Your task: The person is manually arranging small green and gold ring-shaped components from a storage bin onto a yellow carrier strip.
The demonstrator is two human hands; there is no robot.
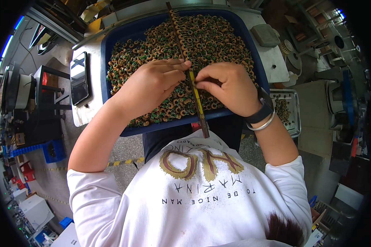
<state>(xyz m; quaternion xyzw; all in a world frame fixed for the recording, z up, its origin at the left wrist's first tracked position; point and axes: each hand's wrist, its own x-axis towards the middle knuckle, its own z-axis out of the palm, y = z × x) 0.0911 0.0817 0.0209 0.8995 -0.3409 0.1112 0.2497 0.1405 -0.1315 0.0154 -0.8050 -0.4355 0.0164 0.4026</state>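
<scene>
A long narrow dark bar (201, 116) with a yellow strip along its near half lies across a blue tray (107, 88), running from the far rim toward my shirt. Small wound ring coils (160, 113) with copper windings and green parts fill the tray in a heap. Along the bar's far half sits a row of similar coils (181, 35). My left hand (156, 80) has its fingers bent together against the bar's middle, near the end of that row. Just right of the yellow strip, my right hand (231, 84) pinches thumb and forefinger; whatever is between them is hidden.
To the tray's left, a black tablet-like device (79, 78) lies on the white table (81, 118). A grey box (265, 35) stands beyond the tray's right side. Lower right, a metal tray (294, 113) holds scattered small coils. White spools (292, 60) are farther right.
</scene>
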